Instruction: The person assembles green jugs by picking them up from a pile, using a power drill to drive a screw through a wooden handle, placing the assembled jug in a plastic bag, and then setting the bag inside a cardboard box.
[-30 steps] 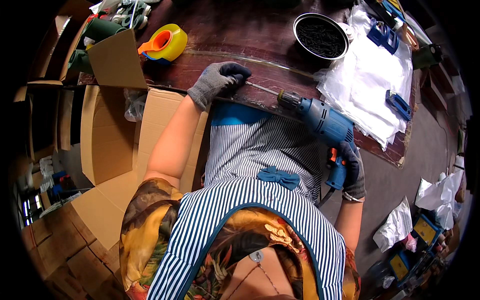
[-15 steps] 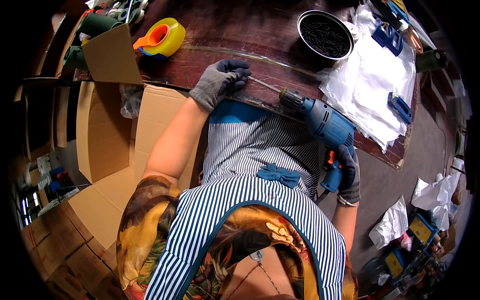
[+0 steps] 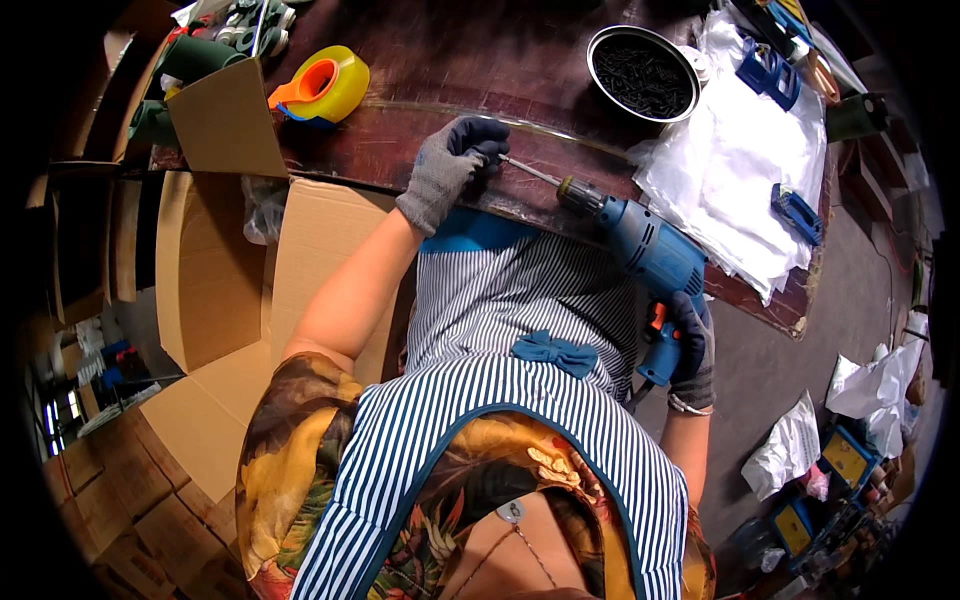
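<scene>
Crowding the dark wooden table [image 3: 430, 60] are a yellow tape dispenser [image 3: 322, 85], a round metal bowl of dark screws [image 3: 642, 72] and a stack of white bags [image 3: 735, 170] with blue handles [image 3: 797, 212]; flattened cardboard boxes [image 3: 215, 270] lean just beside the table's near edge. Nothing stands between the drill and the table edge. Since half a second ago the drill has tilted slightly lower, its bit nearer the left hand. The blue power drill [image 3: 650, 250], with an orange trigger, lies angled across the striped apron, its bit pointing up-left. The right hand [image 3: 692, 345], gloved, has its fingers clenched round the grip; the left hand [image 3: 450, 170], in a grey glove, pinches the bit's tip at the table edge.
</scene>
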Demonstrator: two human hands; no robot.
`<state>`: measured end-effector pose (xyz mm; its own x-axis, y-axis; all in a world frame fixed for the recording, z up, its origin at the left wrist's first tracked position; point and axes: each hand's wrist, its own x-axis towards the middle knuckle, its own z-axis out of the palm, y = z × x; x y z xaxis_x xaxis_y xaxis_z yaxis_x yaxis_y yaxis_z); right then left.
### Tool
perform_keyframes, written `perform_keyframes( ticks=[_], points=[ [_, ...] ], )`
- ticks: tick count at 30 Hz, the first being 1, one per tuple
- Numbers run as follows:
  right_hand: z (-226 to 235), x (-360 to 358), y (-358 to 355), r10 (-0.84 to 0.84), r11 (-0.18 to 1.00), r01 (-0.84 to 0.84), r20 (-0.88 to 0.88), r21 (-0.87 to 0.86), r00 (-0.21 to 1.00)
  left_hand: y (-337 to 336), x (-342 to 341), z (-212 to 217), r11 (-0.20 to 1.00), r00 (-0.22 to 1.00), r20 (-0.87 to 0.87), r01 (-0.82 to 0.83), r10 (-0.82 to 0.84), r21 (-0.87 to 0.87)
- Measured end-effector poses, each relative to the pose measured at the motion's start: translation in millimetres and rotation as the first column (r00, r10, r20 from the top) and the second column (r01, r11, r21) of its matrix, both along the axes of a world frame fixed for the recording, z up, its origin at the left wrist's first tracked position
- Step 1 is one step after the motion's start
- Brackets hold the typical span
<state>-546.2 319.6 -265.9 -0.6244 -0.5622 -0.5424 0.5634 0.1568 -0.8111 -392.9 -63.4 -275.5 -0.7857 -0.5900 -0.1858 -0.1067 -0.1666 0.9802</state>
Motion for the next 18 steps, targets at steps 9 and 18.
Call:
perform_keyframes(
  ticks=[9, 18],
  points=[
    [12, -17, 5, -0.01, 0.999, 0.009, -0.008, -0.034, 1.0, -84, -128, 141, -0.036, 0.971, -0.023, -0.015, 0.236, -0.999],
    [8, -18, 15, -0.074, 0.997, 0.074, -0.034, 0.001, 0.997, -131, -287, 195, 0.036, 0.957, 0.054, 0.046, 0.285, -0.998]
  ],
)
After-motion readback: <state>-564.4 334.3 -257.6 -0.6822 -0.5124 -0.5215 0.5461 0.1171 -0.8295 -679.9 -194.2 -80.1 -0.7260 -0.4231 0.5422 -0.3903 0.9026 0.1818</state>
